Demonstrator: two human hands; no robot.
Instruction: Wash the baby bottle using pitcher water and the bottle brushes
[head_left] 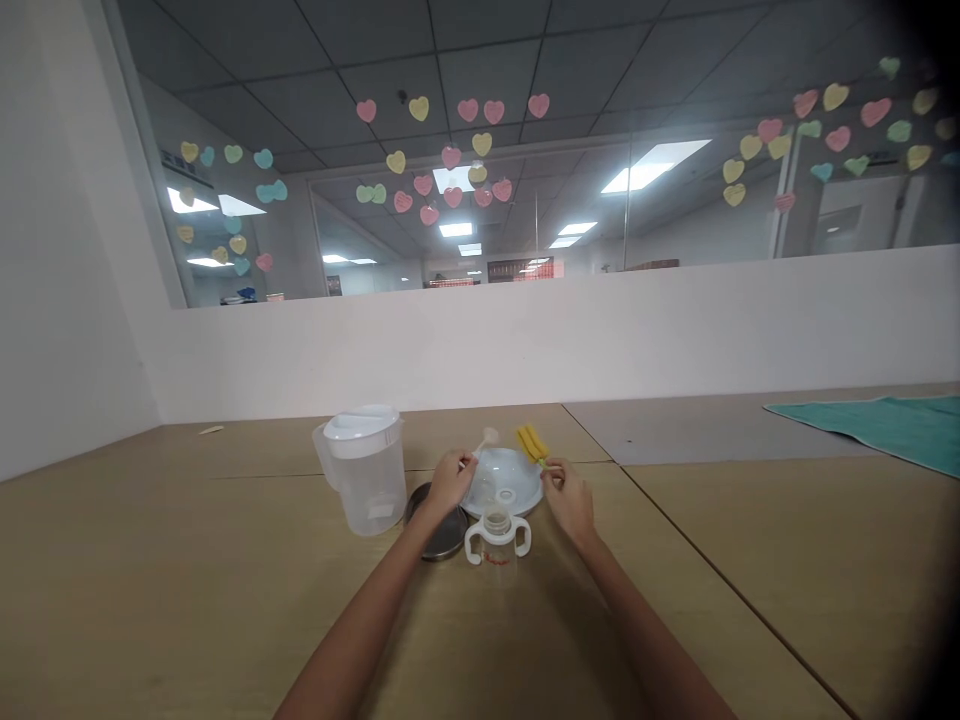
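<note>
My left hand [452, 478] pinches a thin, pale stick tool [490, 436] with a small rounded head, held over the left rim of a white bowl [525, 468]. On the bowl's other side my right hand [568, 492] grips the handle of a yellow sponge brush [532, 443], its head pointing up and away from me. A clear piece [484, 488] lies in the bowl; its kind is hard to make out. In front of the bowl stands an uncapped clear baby bottle [497, 555] with two white side handles.
A translucent pitcher [369, 480] with a white lid stands at the left. Partly behind my left wrist lies a round dark metal dish [445, 540]. A green cloth [885, 425] is spread at the far right. The low wall [525, 350] under the window closes off the table's back.
</note>
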